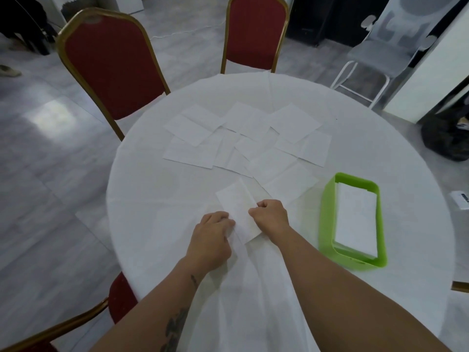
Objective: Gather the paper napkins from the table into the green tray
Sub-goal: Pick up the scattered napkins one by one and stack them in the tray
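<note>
The round table (157, 189) in front of me is covered by a white cloth with fold creases. Two red padded chairs with gold frames stand at its far side: one at far left (109, 69), one at far centre (255, 31), both close to the table edge. A third red chair (119, 298) shows partly at my near left, its seat just under the table rim. A white-framed chair with a grey seat (375, 62) stands well apart at far right. A dark bag (446, 138) lies on the pale tiled floor (50, 174) to the right. A small white box (460, 203) sits at the right frame edge; its print is unreadable.
</note>
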Available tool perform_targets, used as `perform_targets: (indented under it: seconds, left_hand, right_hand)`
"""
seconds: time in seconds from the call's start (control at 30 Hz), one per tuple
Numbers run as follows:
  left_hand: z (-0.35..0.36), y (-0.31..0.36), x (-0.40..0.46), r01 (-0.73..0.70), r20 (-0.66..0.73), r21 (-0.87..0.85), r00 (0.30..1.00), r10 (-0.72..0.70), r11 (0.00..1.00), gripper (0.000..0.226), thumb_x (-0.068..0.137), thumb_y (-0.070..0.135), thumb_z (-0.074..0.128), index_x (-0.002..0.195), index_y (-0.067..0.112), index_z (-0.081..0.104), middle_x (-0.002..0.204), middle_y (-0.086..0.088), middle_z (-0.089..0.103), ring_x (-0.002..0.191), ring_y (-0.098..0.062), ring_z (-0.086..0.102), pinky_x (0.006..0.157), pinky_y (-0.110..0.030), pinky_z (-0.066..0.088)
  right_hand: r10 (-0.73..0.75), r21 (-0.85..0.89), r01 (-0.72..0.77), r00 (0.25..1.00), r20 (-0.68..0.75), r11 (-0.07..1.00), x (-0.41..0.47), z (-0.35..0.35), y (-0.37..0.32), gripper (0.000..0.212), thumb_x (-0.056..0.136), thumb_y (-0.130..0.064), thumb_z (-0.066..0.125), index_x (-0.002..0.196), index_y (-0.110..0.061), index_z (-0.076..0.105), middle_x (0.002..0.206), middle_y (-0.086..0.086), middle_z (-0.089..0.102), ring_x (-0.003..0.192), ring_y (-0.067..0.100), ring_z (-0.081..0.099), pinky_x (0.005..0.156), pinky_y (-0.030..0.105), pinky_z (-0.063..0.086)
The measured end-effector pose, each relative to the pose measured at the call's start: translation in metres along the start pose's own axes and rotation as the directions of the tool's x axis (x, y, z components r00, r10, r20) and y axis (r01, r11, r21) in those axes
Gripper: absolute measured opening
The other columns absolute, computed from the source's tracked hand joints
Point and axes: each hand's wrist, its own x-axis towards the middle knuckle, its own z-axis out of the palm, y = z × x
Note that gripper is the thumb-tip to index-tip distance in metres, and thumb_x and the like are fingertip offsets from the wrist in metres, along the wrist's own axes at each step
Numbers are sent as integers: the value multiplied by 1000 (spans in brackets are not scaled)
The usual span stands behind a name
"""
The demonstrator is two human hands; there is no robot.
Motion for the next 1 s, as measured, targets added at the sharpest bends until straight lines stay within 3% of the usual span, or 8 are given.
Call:
perform_targets:
  seconds: [0.17,0.23,0.3,0.43,0.67,0.8,0.9,1.0]
  left_hand:
    - [-1,9,2,119,-29,-109,992,-123,987,58,82,10,43,138,24,47,141,4,49,130,-20,41,110,-37,34]
    - [-2,18,5,172,-45,-173,982,-182,970,56,81,12,44,135,26,47,137,4,51,124,-22,46,106,-40,39]
    - [-2,30,9,181,-45,-247,979,-198,952,52,82,12,47,131,28,49,131,5,53,118,-21,50,103,-41,42]
    - [-3,71,22,119,-36,-469,987,-154,875,41,87,11,55,125,27,54,114,6,59,106,-12,55,86,-24,43]
    - [-8,162,41,18,28,-584,1000,-2,811,38,85,6,51,118,25,60,107,5,62,89,-8,58,78,-25,48]
    - [2,184,46,-3,126,-548,988,86,837,45,87,2,45,124,26,58,116,9,58,91,-5,56,76,-15,40]
    - [12,188,46,-7,201,-511,971,128,860,47,89,2,45,129,25,56,123,7,55,98,-8,55,70,-6,41]
    - [18,190,46,-13,250,-472,957,148,881,48,90,2,43,129,26,57,127,7,52,106,-9,54,89,-20,48]
  right_hand:
    - [-26,114,25,1000,5,993,-10,-13,3,7,74,-10,60,72,-4,61,68,2,59,62,17,51,57,31,41]
    - [-85,113,88,996,-35,990,-17,-24,4,9,75,-12,62,76,-14,71,68,-2,67,61,12,57,58,29,46]
    - [-165,88,173,982,-92,981,-25,-42,5,14,76,-13,62,75,-24,71,59,-10,61,54,2,52,54,20,44]
    - [-233,26,245,945,-229,969,-40,-98,12,16,77,-14,62,74,-29,68,50,-17,53,52,0,50,48,13,38]
    - [-46,157,133,884,-466,979,-54,-178,52,13,76,-10,63,79,-21,69,62,-9,65,51,-1,56,46,11,38]
    - [80,190,14,876,-476,982,-52,-192,73,22,78,-12,62,97,-21,68,82,-2,69,77,18,65,59,25,45]
    - [146,40,-142,894,-424,989,-51,-195,81,33,77,-19,58,110,-23,58,97,1,63,89,25,61,70,31,45]
    - [66,-329,-212,913,-402,920,-54,-192,82,38,77,-31,55,114,-24,47,99,-1,55,86,24,53,69,32,39]
